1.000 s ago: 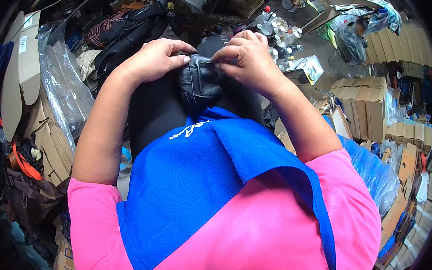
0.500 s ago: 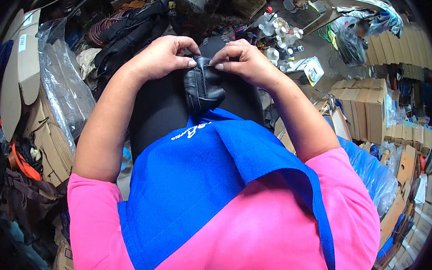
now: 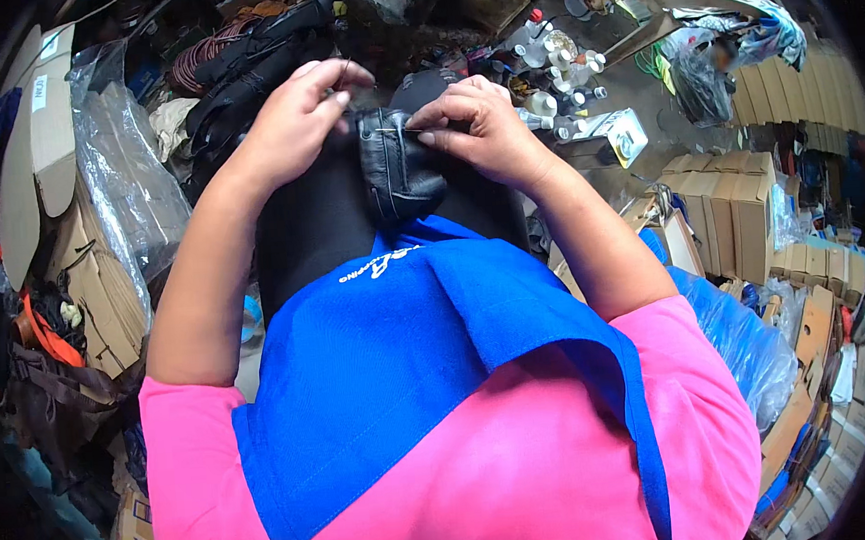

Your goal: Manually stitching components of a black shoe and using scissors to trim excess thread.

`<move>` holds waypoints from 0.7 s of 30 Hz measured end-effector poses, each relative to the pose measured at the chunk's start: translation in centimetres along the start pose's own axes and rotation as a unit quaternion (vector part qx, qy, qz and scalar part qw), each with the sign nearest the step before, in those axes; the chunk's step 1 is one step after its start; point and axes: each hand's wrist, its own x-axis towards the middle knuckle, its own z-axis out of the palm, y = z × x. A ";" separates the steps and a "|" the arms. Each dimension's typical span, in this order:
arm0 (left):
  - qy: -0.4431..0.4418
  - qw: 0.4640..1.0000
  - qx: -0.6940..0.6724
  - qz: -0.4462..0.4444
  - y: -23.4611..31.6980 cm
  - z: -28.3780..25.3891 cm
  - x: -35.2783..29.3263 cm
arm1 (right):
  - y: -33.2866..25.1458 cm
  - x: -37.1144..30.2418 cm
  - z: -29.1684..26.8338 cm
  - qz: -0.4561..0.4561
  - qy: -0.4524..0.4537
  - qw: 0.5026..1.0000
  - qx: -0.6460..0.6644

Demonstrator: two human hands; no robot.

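A small black leather piece point(image 3: 404, 177) with raised seams, pouch-like in shape, rests on my dark-clad lap. Across its upper part lies a thin, shiny needle point(image 3: 386, 130). My right hand point(image 3: 483, 131) pinches at the needle's right end, with thumb and index finger close against the leather's upper right edge. To the upper left, my left hand point(image 3: 302, 119) is off the leather, its thumb and index finger apart and slightly blurred. I cannot make out a thread between the hands.
A blue apron point(image 3: 378, 354) covers my front. Flattened cardboard point(image 3: 103, 293) and clear plastic point(image 3: 128, 141) stand at the left. White bottles point(image 3: 541, 104) cluster ahead to the right, with stacked cardboard boxes point(image 3: 725, 214) nearer. Dark bundled material point(image 3: 240, 93) lies beyond my left hand.
My left hand has let go of the leather's upper left edge and moved up and left. My right hand stays by the upper right edge, while the needle shows more clearly.
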 end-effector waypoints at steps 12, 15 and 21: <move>0.038 0.979 0.187 0.073 1.1 0.4 -2.4 | 0.9 0.6 -0.5 0.016 -0.060 0.998 0.024; 0.025 0.975 0.207 0.075 1.2 0.5 -2.3 | 1.2 0.6 -0.4 0.017 -0.063 0.997 0.031; 0.026 0.969 0.226 0.094 1.5 0.4 -2.2 | 1.1 0.7 -0.6 0.027 -0.076 0.996 0.035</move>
